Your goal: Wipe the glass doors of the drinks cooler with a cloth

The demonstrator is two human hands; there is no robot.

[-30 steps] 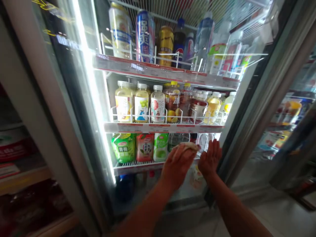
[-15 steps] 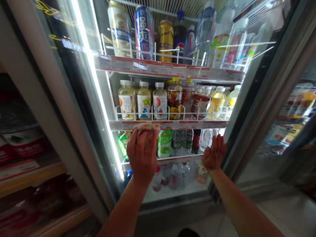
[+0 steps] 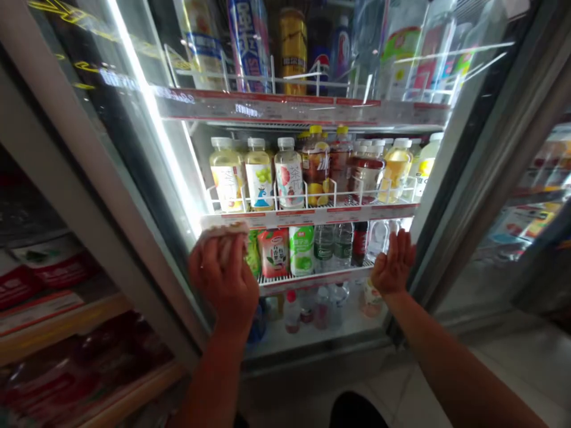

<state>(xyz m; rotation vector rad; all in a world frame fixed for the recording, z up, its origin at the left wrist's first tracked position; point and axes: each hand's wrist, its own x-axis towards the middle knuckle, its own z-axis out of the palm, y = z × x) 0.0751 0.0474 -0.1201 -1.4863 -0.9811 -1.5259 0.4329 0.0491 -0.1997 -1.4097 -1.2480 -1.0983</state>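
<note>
The left hand (image 3: 225, 279) is closed around a pale cloth (image 3: 229, 233), near the left metal frame (image 3: 104, 172) of the glass door (image 3: 321, 285), so on that side there is only little room. The right hand (image 3: 395, 261) is open, fingers straight, near the right metal frame (image 3: 484, 172); whether it touches the glass, I cannot tell. Between the hands lies a wide stretch of glass; on its far side, shelves carry bottles (image 3: 259, 175) and pouches (image 3: 273, 252).
</note>
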